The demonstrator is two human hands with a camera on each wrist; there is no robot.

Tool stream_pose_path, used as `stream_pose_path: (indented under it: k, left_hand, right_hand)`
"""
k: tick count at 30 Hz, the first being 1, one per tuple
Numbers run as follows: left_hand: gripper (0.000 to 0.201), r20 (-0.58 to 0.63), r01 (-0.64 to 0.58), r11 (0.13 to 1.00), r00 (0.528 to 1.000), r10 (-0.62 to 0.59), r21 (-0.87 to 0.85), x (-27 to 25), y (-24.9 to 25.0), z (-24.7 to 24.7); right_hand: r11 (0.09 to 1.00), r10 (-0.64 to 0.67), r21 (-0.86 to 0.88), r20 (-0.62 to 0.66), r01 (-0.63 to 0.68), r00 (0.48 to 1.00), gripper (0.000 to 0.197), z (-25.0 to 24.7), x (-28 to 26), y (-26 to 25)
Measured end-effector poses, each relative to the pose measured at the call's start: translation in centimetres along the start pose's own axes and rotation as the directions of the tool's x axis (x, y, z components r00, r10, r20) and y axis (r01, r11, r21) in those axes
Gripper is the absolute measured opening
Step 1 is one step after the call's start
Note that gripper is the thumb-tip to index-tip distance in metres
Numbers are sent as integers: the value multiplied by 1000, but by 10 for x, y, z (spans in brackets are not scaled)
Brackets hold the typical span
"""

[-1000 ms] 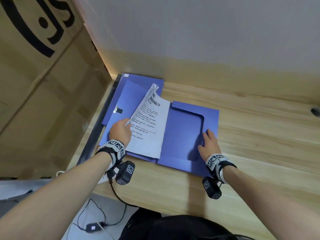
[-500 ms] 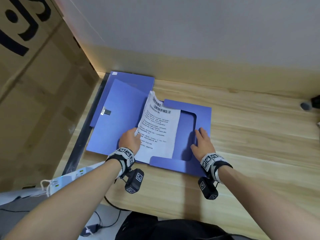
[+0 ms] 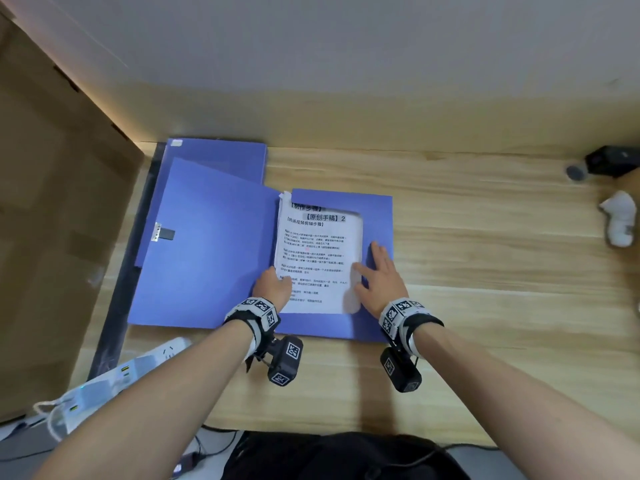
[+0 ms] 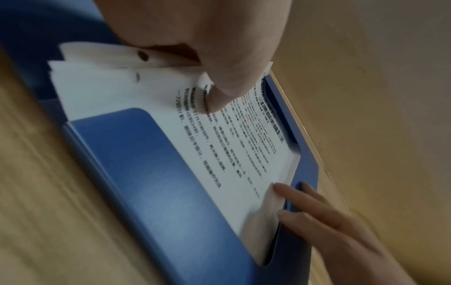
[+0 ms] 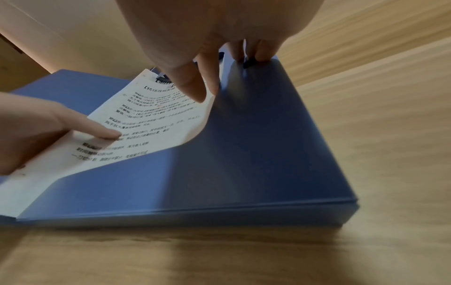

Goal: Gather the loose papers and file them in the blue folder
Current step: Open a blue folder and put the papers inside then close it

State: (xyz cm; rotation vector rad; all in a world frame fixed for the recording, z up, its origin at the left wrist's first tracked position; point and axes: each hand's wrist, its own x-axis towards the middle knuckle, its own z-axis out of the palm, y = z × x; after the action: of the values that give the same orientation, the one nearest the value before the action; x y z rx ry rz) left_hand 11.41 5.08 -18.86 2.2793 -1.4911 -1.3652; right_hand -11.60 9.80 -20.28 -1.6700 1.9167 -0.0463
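The blue folder [image 3: 207, 258] lies open on the wooden desk [image 3: 502, 271]. The stack of printed papers [image 3: 318, 258] lies flat in its right half, its top and right edges tucked under the blue pocket flap [image 3: 379, 216]. My left hand [image 3: 273, 289] pinches the stack's lower left edge, thumb [image 4: 214, 96] on top of the print. My right hand [image 3: 379, 275] lies flat, fingers [image 5: 256, 54] straight on the flap and thumb [image 5: 192, 86] pressing the papers [image 5: 151, 123]. The left fingers under the stack are hidden.
A second blue folder [image 3: 214, 154] lies behind the open one. A large cardboard box [image 3: 52, 220] stands against the desk's left side. A white power strip [image 3: 138, 365] sits below the left edge. A black object [image 3: 609, 161] and a white bundle [image 3: 620, 223] are at far right.
The papers, earlier held up tilted over the folder's spine, have come down to the right and now lie flat under the pocket flap. My right thumb has moved onto them.
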Motion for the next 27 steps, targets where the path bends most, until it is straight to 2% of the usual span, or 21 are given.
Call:
stream_pose_path:
  k: [3,6,11,15,17,20,24,25,27]
  left_hand:
    - [22,-99,29,999,995,-32,-33,5,3,-5]
    - [22,-188,-3,999,982,-5,-39,8,9,-11]
    - [38,-146,-3,999,989,-4,-49,16,14,-9]
    - [40,-133,19,991,990,-37,-133,16,21,1]
    - [41,-131,15,987,991,-36,-160,16,21,4]
    - [42,-134,-3,985,991,-20,-172,17,20,5]
    - [42,-147,-35,983,989,8,-181,17,18,4]
    - [43,-142,-53,981,990,26,-187,17,18,5]
    - [46,-85,-98,978,993,83,-186,16,18,9]
  right_hand:
    - [994,-16,-106,6,17,1000,58,3,0,1]
    - [985,-12,-172,-7,11,1000,62,4,-1,0]
    - [972,0,-235,0,0,1000,57,2,-1,-9]
    - [980,-14,-198,7,15,1000,51,-2,-2,-6]
    - [988,-16,-154,20,19,1000,59,-3,-3,-3]
    - [994,8,-106,90,2,996,89,-6,-3,-4]
    - [979,36,-204,139,-6,990,116,-9,-3,-10]
    - [974,32,-225,136,-1,990,116,-8,-4,-9]
    - [977,3,-214,96,18,995,105,-7,-6,-5]
